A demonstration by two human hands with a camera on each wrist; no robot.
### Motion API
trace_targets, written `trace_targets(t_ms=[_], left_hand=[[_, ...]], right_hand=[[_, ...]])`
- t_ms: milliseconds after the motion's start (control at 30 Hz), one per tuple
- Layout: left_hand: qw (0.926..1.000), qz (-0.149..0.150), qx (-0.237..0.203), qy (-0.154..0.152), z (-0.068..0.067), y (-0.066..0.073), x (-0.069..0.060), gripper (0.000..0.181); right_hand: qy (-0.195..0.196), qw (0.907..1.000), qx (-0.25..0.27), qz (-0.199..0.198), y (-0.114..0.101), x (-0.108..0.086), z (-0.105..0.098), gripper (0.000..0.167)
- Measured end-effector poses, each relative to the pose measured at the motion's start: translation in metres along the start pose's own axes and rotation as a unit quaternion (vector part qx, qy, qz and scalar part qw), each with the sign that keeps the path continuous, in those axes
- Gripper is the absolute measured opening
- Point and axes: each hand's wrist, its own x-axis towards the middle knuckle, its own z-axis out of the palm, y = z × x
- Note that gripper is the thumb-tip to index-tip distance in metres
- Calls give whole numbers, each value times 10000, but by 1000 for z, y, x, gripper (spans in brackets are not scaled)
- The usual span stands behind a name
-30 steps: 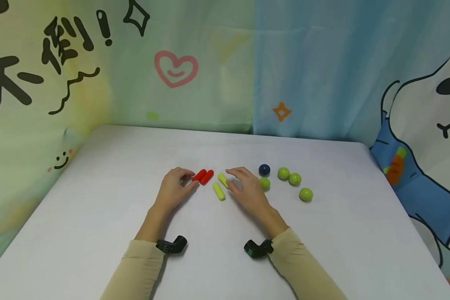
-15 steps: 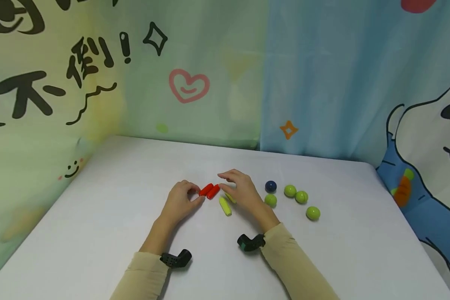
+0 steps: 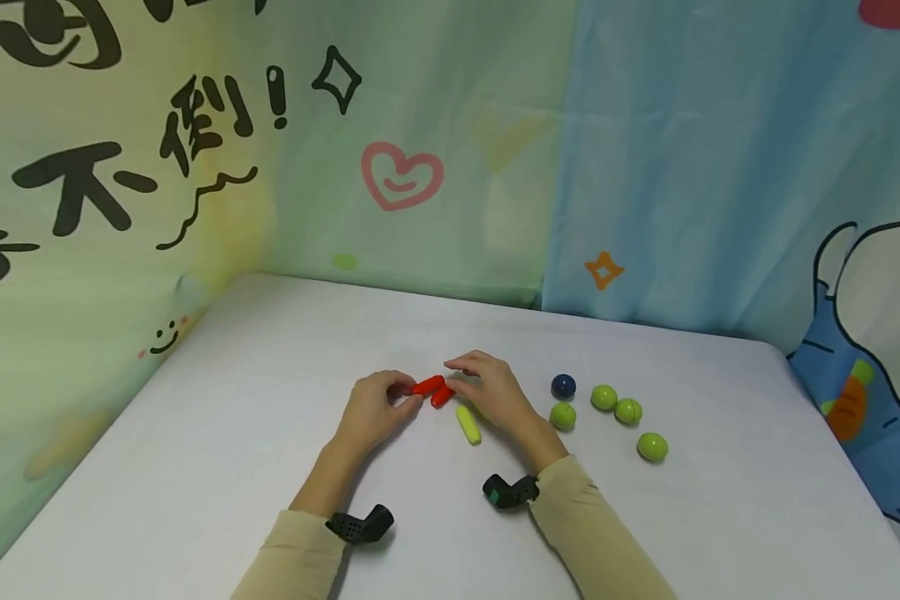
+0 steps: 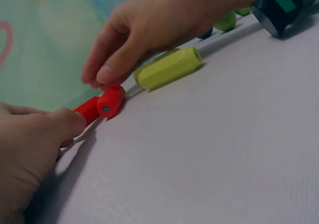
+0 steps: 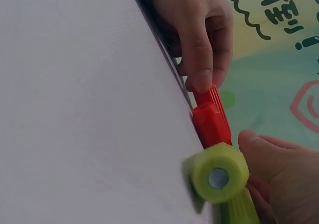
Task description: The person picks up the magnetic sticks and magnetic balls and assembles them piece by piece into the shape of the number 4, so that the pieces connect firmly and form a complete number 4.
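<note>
Thumb and fingers of my left hand pinch the left end of a red magnetic rod. Against its other end lies a second red rod, set at an angle, with a round metal tip in the left wrist view. My right hand hovers at that second rod, thumb and fingers parted; whether the thumb touches it I cannot tell. A lime rod lies on the table nearer me. Another lime rod, beside the right hand in the right wrist view, is mostly hidden under that hand in the head view.
To the right of my right hand, several green balls and one dark blue ball sit on the white table. Behind the table's far edge hangs a printed curtain.
My right hand has moved left from the lime rods to the red rods. The red rods, earlier side by side, now stand at an angle to each other. The head view has shifted.
</note>
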Motion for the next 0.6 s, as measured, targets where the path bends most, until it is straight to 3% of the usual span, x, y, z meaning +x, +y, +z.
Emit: trace_targets(t_ms=[267,600], left_hand=[[9996,27,-294,-28,-3,0,1,18],[9986,338,-398,93,-3,0,-1,22]], right_hand=[[62,10000,-69,-28,-4,-2,-4,33],[1,9998,49,-168,-7,-6,-9,34]])
